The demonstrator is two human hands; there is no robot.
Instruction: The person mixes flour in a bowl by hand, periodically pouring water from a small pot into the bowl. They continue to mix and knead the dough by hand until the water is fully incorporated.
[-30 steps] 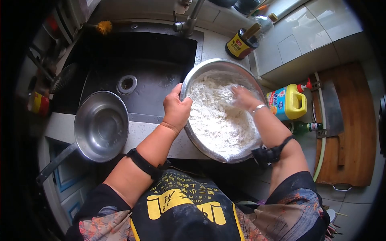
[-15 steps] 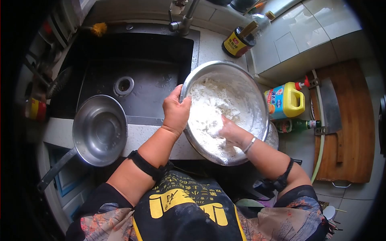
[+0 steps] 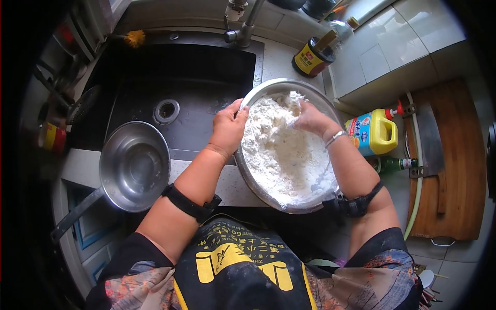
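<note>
A wide metal bowl (image 3: 274, 204) holds white flour (image 3: 274, 155), loose in places and shaggy and clumped toward the far side. My left hand (image 3: 229, 126) is closed on the bowl's left rim, thumb over the edge. Inside the bowl, near the far right wall, my right hand (image 3: 314, 120) has its fingers curled into a clump of the floury mix. Its fingertips are partly hidden by flour. A bangle circles the right wrist.
Left of the bowl rests a metal pan (image 3: 135, 170), below a dark sink (image 3: 206, 95) with a faucet (image 3: 240, 36). A sauce jar (image 3: 311, 59) stands behind. To the right are a yellow jug (image 3: 381, 129), a green bottle (image 3: 398, 164), a cleaver (image 3: 430, 137) and a wooden cutting board (image 3: 465, 170).
My right hand has moved from the bowl's middle to its far right side, pulling flour up into a clump and leaving a hollow. My left hand still grips the rim.
</note>
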